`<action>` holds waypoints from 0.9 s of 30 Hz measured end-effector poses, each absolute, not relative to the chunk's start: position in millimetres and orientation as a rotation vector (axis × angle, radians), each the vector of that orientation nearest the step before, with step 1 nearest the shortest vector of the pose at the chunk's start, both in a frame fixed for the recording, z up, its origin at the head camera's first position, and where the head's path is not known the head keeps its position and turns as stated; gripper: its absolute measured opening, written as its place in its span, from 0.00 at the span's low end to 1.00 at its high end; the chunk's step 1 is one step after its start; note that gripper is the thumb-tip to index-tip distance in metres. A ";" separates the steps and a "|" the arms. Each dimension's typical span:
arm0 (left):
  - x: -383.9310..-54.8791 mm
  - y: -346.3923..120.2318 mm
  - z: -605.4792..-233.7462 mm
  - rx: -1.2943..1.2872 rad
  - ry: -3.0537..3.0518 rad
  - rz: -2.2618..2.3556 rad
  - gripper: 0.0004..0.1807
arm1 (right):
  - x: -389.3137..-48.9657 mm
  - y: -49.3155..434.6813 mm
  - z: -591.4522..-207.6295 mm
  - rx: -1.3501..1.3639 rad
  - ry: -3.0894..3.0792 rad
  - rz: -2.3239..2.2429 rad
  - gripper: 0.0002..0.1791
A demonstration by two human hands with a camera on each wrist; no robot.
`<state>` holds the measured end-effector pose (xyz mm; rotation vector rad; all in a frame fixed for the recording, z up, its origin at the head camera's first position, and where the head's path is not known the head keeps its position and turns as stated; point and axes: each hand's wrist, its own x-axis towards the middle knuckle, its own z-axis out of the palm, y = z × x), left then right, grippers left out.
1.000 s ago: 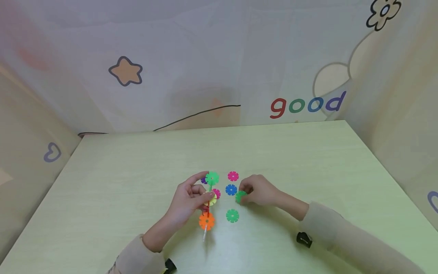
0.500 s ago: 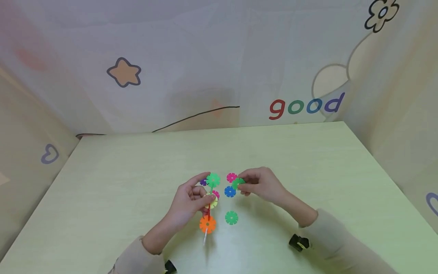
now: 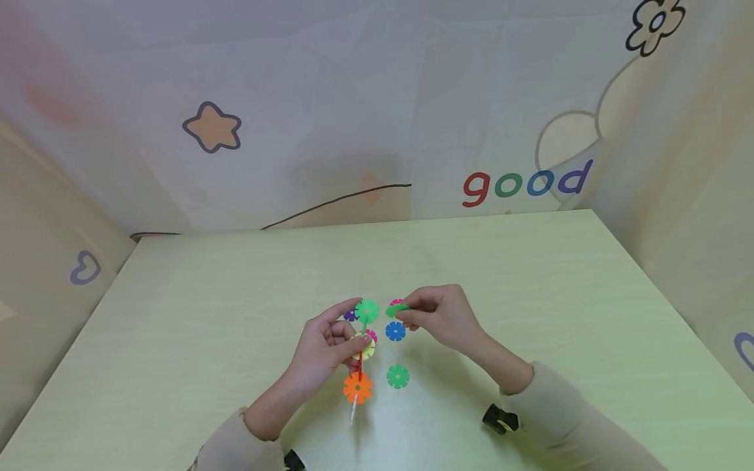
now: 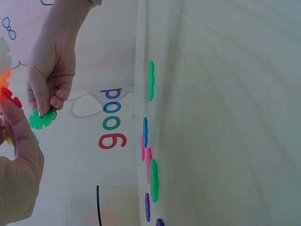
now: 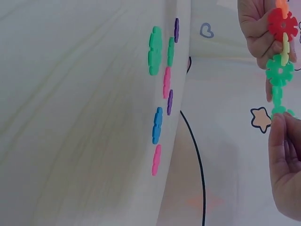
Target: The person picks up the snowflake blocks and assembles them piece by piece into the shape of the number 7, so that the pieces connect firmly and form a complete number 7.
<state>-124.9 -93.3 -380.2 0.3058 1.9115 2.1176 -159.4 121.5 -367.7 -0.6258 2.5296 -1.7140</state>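
My left hand (image 3: 321, 347) grips a chain of interlocking snowflake discs. Along it are a green disc (image 3: 368, 311) at the far end, a yellow disc (image 3: 367, 347), a red disc (image 5: 282, 24) and an orange disc (image 3: 357, 388). A white disc (image 3: 353, 412) is seen edge-on at the near end. To the right, my right hand (image 3: 444, 317) pinches a single green disc (image 4: 41, 120) between thumb and fingers, raised above the table. In the head view a small gap separates this disc from the chain's far green disc.
Loose discs lie flat on the pale table (image 3: 235, 281): a blue disc (image 3: 395, 331), a green disc (image 3: 397, 377), a pink disc (image 3: 371, 335) and a purple disc (image 3: 350, 315), among several. A printed cloth (image 3: 330, 98) stands behind the table.
My right hand has lifted the green disc off the table and brought it up and left, closer to the chain's far end. My left hand has hardly moved.
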 end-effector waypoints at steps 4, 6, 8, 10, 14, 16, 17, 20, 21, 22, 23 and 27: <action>-124.2 -92.8 -379.5 0.297 1.907 2.122 0.33 | -158.4 120.0 -366.2 -0.655 2.536 -1.724 0.03; -124.0 -92.4 -379.1 0.293 1.903 2.124 0.33 | -158.0 119.2 -366.3 -0.663 2.542 -1.720 0.03; -124.1 -92.1 -378.9 0.297 1.900 2.124 0.33 | -157.0 118.1 -366.2 -0.671 2.545 -1.718 0.04; -124.2 -91.8 -378.8 0.306 1.901 2.124 0.33 | -156.4 116.8 -366.5 -0.665 2.547 -1.719 0.04; -124.3 -91.1 -378.8 0.324 1.902 2.128 0.33 | -155.1 114.1 -366.9 -0.676 2.551 -1.734 0.04; -124.0 -90.3 -378.6 0.329 1.898 2.133 0.33 | -155.0 112.7 -367.7 -0.685 2.551 -1.745 0.04; -123.8 -89.9 -378.5 0.331 1.895 2.137 0.33 | -154.9 111.9 -368.1 -0.690 2.556 -1.747 0.04; -123.0 -88.9 -377.9 0.338 1.891 2.143 0.34 | -154.3 110.0 -368.6 -0.706 2.560 -1.760 0.03; -122.7 -88.8 -377.9 0.341 1.893 2.143 0.34 | -154.4 109.4 -368.9 -0.708 2.566 -1.757 0.03; -122.3 -88.7 -377.7 0.346 1.898 2.140 0.34 | -154.4 109.1 -369.0 -0.710 2.574 -1.754 0.03; -122.0 -88.8 -377.7 0.352 1.901 2.136 0.34 | -154.2 108.7 -368.9 -0.713 2.582 -1.750 0.02; -121.6 -89.3 -378.0 0.375 1.914 2.117 0.34 | -153.7 108.1 -368.1 -0.738 2.607 -1.734 0.02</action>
